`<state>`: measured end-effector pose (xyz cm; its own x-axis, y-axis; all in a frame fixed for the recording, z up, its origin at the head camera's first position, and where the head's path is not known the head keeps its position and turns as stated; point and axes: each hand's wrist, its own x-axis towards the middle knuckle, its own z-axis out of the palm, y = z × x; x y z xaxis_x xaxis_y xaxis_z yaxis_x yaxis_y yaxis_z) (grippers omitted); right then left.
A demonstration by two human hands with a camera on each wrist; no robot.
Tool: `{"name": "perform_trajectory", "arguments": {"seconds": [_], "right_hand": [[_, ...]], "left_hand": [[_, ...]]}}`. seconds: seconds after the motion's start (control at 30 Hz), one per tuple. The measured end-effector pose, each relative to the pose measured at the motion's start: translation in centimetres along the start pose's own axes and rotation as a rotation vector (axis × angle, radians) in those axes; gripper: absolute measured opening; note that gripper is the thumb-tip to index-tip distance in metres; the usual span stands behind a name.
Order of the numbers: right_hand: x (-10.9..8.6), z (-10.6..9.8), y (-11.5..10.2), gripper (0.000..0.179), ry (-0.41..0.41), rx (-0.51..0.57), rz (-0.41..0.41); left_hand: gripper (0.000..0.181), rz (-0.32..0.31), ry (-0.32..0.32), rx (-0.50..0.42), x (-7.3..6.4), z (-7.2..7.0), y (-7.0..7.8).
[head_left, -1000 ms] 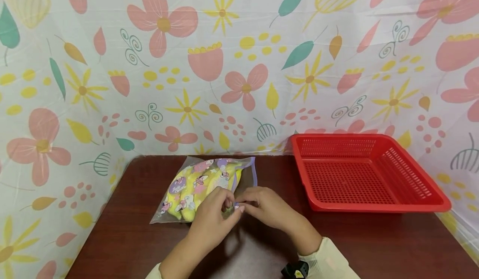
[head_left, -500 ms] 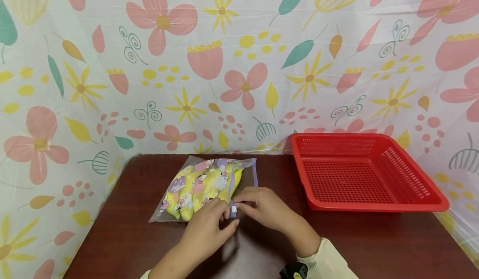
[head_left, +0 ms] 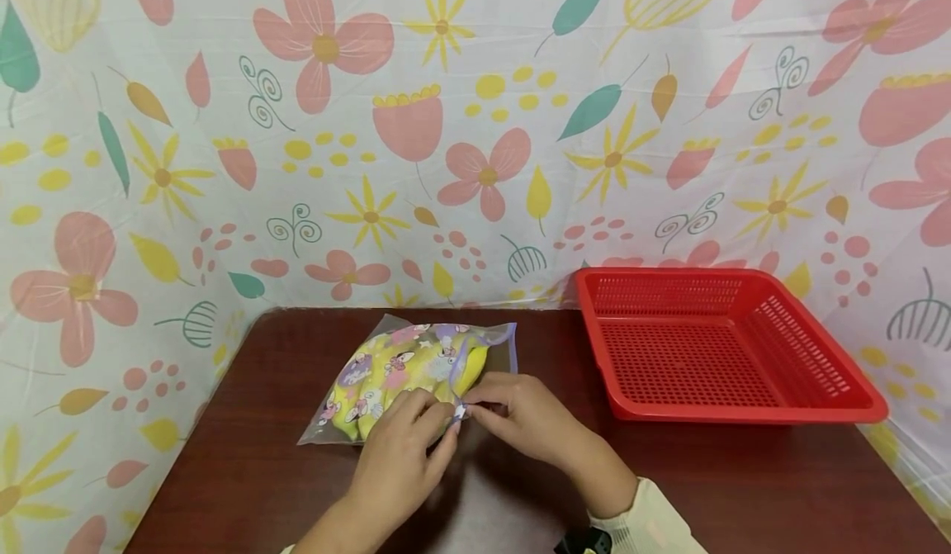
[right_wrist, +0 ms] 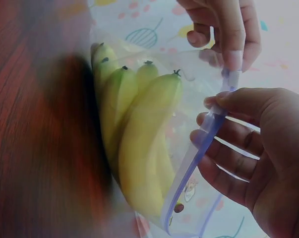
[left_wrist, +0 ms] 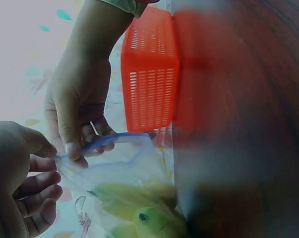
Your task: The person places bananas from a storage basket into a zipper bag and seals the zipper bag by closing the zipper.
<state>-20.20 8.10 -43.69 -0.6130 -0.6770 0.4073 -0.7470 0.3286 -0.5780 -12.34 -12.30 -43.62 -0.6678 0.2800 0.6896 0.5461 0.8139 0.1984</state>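
A clear zip bag (head_left: 390,364) printed with cartoon figures lies on the table, with several yellow bananas (right_wrist: 144,139) inside. Its purple-edged mouth faces right, and the two edges stand apart in the head view. My left hand (head_left: 404,451) pinches the near corner of the mouth between thumb and fingers, by the white zip slider (head_left: 461,411). Just to its right, my right hand (head_left: 527,418) pinches the purple zip strip (right_wrist: 199,153) with thumb and fingertips. Both hands' fingertips are close together at this corner. The right wrist view shows the banana tips through the film.
A red plastic basket (head_left: 605,372) with perforated walls stands at the right of the dark brown table (head_left: 706,488). A flower-printed cloth (head_left: 483,232) hangs behind the table and along its sides.
My left thumb, apart from the bag's corner half a second ago, is back against it. The bag's mouth has shifted slightly right. My right hand keeps its pinch in nearly the same place.
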Motion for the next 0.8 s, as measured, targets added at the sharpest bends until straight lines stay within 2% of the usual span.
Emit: {"name": "perform_trajectory", "arguments": {"seconds": [0.3,0.47,0.67,0.8], "right_hand": [[0.0,-0.3,-0.4,0.009,0.016,-0.033,0.035],[0.0,-0.7,-0.2,0.011,0.022,-0.038,0.065],[-0.1,-1.4,0.5,0.021,0.053,-0.108,0.177],[-0.2,-1.5,1.3,0.026,0.089,-0.185,0.269]], "left_hand": [[0.015,0.027,0.004,-0.020,0.2,-0.7,-0.7],[0.010,0.049,0.023,0.024,0.3,-1.2,-1.1],[0.011,0.050,0.061,0.068,0.6,-1.7,-1.4],[0.026,0.040,0.085,0.048,0.7,-2.1,-1.7]]}}
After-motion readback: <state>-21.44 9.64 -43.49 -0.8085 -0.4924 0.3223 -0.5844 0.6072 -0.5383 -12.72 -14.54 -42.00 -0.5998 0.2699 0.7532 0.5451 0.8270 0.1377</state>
